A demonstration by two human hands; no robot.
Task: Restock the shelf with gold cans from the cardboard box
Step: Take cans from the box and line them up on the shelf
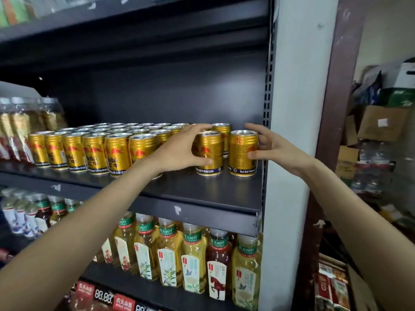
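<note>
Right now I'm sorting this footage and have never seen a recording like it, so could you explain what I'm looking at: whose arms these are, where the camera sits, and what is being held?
There is no machine here. The one picture comes from a wide-angle camera worn on a person's head, looking forward and down, so the two bare arms reaching in from below are that person's own.

They stand at a dark shop shelf. On it stand rows of gold cans, filling the left and middle. The left hand curls its fingers and thumb round one gold can. The right hand holds another gold can at the right end, thumb on its front, fingers behind. Both cans stand upright on the shelf.

Below is a shelf of tea bottles. Stacked cardboard boxes show in the room at far right.
</note>
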